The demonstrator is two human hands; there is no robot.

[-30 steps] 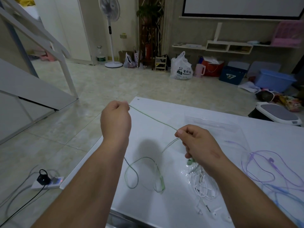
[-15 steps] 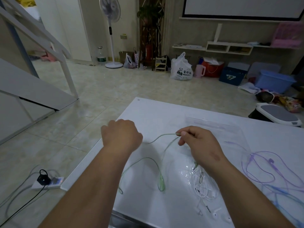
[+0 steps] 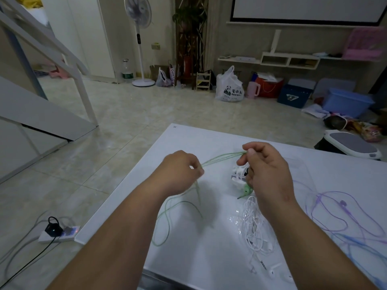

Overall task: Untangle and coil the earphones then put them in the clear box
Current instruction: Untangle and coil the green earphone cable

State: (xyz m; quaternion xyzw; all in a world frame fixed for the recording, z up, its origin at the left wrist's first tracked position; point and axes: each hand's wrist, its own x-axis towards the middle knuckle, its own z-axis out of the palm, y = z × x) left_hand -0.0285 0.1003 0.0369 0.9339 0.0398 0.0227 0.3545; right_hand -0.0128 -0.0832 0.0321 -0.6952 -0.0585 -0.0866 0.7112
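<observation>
- A power strip [image 3: 59, 234] lies on the floor left of the table [image 3: 188, 141], clear of the work.
- The left hand [image 3: 179, 172] hovers above the table's left part, fingers curled and pinching the green earphone cord [image 3: 222, 158]; I judge it acts as the feeding end, holding the strands level for winding.
- Below that hand the slack of the green cord hangs in loose loops on the tabletop, not yet gathered, so the coil looks only begun.
- The right hand [image 3: 266, 170] pinches several passes of the cord between thumb and forefinger, probably as the anchor on which turns build; a green earbud [image 3: 246, 189] dangles beneath its palm.
- A white tangled pair [image 3: 254, 229] lies just below the right wrist, and purple ones [image 3: 343, 212] sprawl farther right, both waiting their turn.
- The clear box [image 3: 297, 164] seems to sit behind the right hand, mostly hidden; its edges are faint.
</observation>
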